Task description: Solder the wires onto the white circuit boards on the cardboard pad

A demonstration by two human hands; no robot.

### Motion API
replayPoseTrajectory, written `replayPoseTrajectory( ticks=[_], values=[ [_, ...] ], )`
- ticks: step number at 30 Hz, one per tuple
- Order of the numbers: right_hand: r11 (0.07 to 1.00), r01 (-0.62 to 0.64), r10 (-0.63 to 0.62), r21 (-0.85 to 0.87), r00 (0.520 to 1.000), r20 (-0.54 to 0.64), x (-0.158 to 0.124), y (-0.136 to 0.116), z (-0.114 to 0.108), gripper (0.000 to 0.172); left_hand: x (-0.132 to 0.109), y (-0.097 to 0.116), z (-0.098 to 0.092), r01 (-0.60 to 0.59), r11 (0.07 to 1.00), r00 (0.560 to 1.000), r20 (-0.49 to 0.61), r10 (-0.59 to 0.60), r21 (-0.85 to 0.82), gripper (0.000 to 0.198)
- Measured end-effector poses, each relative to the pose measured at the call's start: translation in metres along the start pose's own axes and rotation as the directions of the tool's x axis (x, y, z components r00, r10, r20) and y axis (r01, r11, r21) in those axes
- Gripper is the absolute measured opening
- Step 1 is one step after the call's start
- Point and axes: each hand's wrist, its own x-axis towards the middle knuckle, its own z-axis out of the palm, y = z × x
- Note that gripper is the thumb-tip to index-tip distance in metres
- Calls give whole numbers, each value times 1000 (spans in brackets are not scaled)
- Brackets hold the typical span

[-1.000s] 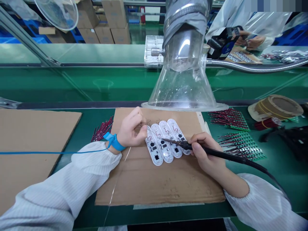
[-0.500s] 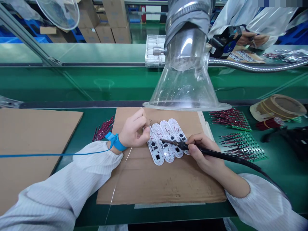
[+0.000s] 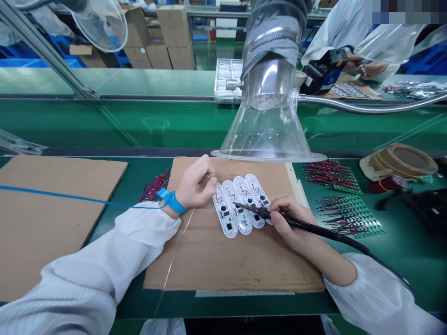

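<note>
My right hand (image 3: 291,221) grips a soldering iron (image 3: 258,211) like a pen, its tip over the second of several white oval circuit boards (image 3: 225,211). The boards lie side by side, with short red wires on their upper parts. My left hand (image 3: 197,184), wearing a blue wrist strap (image 3: 172,201), is closed in a pinch left of the boards. A thin strand of solder wire (image 3: 170,267) runs from beneath it toward the table's front edge. A short end shows at the fingertips, apart from the iron tip. Cardboard (image 3: 223,265) lies under the boards.
A clear fume extraction hood (image 3: 267,130) hangs just beyond the boards. Green boards with red wires (image 3: 359,216) lie right, near a tape roll (image 3: 398,162). More red wires (image 3: 155,184) lie left, by another cardboard sheet (image 3: 52,223). A co-worker's hands (image 3: 370,67) are across the bench.
The solder wire end has drawn back from the iron tip toward my left fingers. The iron stays over the boards. The whole view has shifted slightly.
</note>
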Motion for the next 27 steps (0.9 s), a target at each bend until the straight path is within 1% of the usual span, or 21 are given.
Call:
replayPoseTrajectory(
  ticks=[1, 3, 6, 8, 10, 12, 13, 15, 16, 19, 22, 25, 27],
  values=[
    [1000, 0, 0, 6, 1000, -24, -1, 1, 0, 6, 0, -1, 0, 10, 1000, 1000, -6, -10, 3, 18],
    [999, 5, 0, 38, 994, -111, -2, 2, 0, 11, -2, 0, -2, 29, 1000, 999, -18, -29, 8, 17],
    [994, 4, 22, 113, 974, -225, 1, -3, -4, 22, -9, 5, -15, 61, 998, 998, -23, -60, 20, 13],
    [989, -22, 55, 147, 973, -222, 7, -14, -8, 28, -17, 10, -29, 66, 997, 998, 6, -66, 43, 13],
    [985, -65, 93, 158, 979, -179, 16, -28, -9, 33, -24, 14, -43, 56, 995, 997, 48, -60, 80, 14],
    [978, -117, 143, 173, 979, -145, 26, -39, -6, 37, -30, 17, -54, 58, 991, 997, 46, -64, 120, 16],
    [972, -136, 166, 190, 975, -148, 31, -42, -3, 38, -32, 17, -57, 69, 988, 997, 31, -74, 140, 16],
    [959, -143, 194, 246, 961, -198, 36, -43, 7, 38, -35, 18, -59, 92, 981, 995, 15, -96, 170, 17],
    [955, -127, 191, 269, 954, -230, 36, -40, 13, 37, -37, 18, -59, 98, 979, 994, 24, -104, 181, 17],
    [962, -67, 141, 264, 952, -271, 31, -29, 24, 33, -40, 20, -58, 97, 979, 991, 78, -112, 179, 16],
    [976, -77, 127, 205, 962, -242, 24, -21, 27, 34, -41, 20, -58, 110, 983, 987, 101, -125, 144, 14],
    [981, -113, 144, 157, 969, -201, 21, -19, 24, 35, -41, 19, -58, 127, 984, 982, 123, -142, 126, 13],
    [987, -108, 128, 120, 976, -176, 19, -17, 23, 34, -40, 19, -59, 130, 984, 979, 142, -147, 126, 13]
  ],
)
